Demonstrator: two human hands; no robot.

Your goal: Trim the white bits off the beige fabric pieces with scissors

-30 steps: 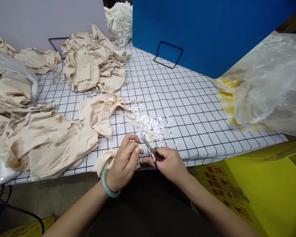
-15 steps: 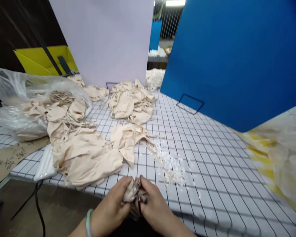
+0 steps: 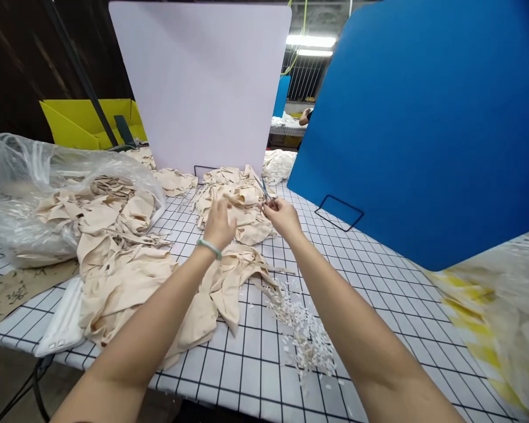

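The scissors (image 3: 264,189) sit in my right hand (image 3: 283,216), fingers clenched round the handles and the thin blades pointing up and away over the far pile of beige fabric pieces (image 3: 235,197). My left hand (image 3: 219,223) is stretched out just beside it, fingers spread loose above that same pile; I cannot tell whether it is touching the cloth or gripping any of it. Half a second ago both hands were bunched together at the near edge of the table, working a small piece of cloth against the scissors; now both arms are extended well forward and that piece is no longer in my grasp. On the left wrist I see one green bangle (image 3: 210,248). Beneath my forearms lies a second, nearer heap of beige pieces (image 3: 158,276), and just to its right one scatter of small white clippings (image 3: 306,335) on the checked tablecloth (image 3: 370,276). To the left, one clear plastic bag (image 3: 48,176) holds more beige cloth, and a second plastic bag (image 3: 502,294) lies at the right edge. Two upright boards stand at the back: one pale lilac board (image 3: 203,82) and one blue board (image 3: 418,117), each on a black wire stand. I count three beige piles in all, including the bagged one.
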